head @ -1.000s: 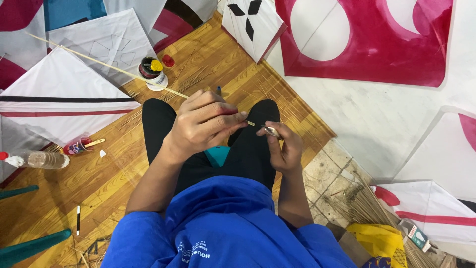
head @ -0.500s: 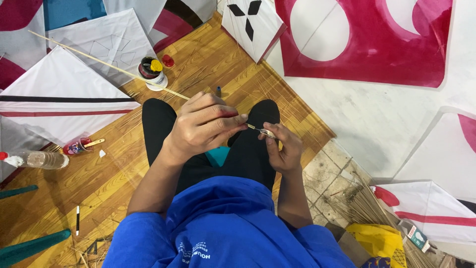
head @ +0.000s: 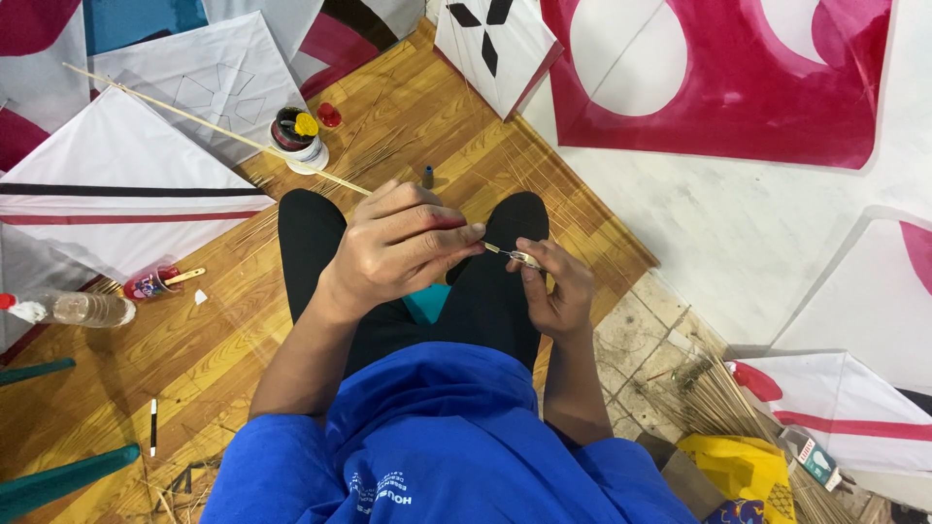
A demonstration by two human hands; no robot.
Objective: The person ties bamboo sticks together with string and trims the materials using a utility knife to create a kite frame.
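Left hand: the left hand (head: 403, 243) had its fingers pressed together around the near end of a long thin bamboo stick (head: 209, 126), pinching it just short of the tip, probably to keep that end steady.
Right hand: the right hand (head: 553, 286) sat just beyond the stick's tip, fingers closed on a small pale blade-like tool (head: 519, 257) that met the stick's end; what exactly it was, I couldn't tell.
Stick: from the grip it ran up and away to the left, over the knee and across the white kite (head: 116, 194) on the wooden floor (head: 223, 330).
Beside the stick: a small paint pot (head: 296, 136) stood close under its middle.
Farther off: a clear bottle (head: 78, 309) lay well to the left of the grip, and a bundle of thin sticks (head: 718, 398) lay off to the right, within reach.
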